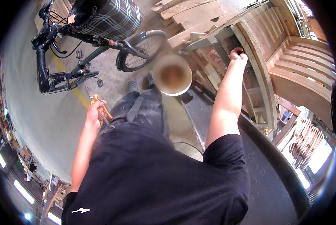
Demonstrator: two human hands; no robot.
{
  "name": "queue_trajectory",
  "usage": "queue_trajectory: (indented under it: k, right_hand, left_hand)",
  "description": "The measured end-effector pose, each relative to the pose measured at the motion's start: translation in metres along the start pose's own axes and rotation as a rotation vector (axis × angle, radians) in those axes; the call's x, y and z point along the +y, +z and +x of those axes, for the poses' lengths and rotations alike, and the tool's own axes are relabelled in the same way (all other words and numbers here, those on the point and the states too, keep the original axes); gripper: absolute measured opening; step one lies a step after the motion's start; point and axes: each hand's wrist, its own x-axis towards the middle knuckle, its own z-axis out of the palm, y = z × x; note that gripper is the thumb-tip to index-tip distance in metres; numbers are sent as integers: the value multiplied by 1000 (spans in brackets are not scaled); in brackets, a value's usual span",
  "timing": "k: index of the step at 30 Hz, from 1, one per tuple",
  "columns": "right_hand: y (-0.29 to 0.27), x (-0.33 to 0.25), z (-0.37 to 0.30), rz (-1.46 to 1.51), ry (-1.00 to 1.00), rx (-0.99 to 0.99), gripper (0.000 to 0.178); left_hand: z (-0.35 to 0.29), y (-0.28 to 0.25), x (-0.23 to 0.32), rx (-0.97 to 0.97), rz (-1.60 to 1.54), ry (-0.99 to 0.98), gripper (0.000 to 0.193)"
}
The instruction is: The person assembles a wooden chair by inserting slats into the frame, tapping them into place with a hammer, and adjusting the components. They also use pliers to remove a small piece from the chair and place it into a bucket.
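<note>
My left hand [93, 113] is held low beside my left thigh, its fingers closed around a pair of orange-handled pliers [106, 111]. My right arm reaches out to the upper right. There my right hand [238, 57] is closed in a pinch at the inner edge of a curved wooden frame [258, 71], and whatever its fingertips grip is too small to make out. This frame belongs to a slatted wooden furniture piece [301, 60] that rests on a dark bench [263, 165].
Ahead of my feet stands a round white-rimmed bucket [174, 93] with blurred contents. A bicycle [86, 60] with a plaid basket cover [117, 18] is parked at the upper left. Wooden boards [192, 15] are stacked behind the bucket. Several wooden parts [306, 140] hang at the far right.
</note>
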Motion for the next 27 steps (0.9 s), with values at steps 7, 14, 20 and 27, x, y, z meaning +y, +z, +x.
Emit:
queue_trajectory:
  k: [7, 14, 20, 27]
  right_hand:
    - [-23, -34, 34, -13, 94, -34, 22]
    - [-4, 9, -27, -20, 67, -191, 23]
    - [-1, -2, -7, 6, 27, 33, 23]
    - [-15, -13, 4, 11, 158, -76, 25]
  left_hand:
    - [5, 10, 14, 17, 79, 38, 14]
    - [2, 5, -2, 49, 33, 53, 16]
    - [2, 10, 3, 27, 41, 52, 15]
    - [8, 12, 7, 13, 91, 76, 14]
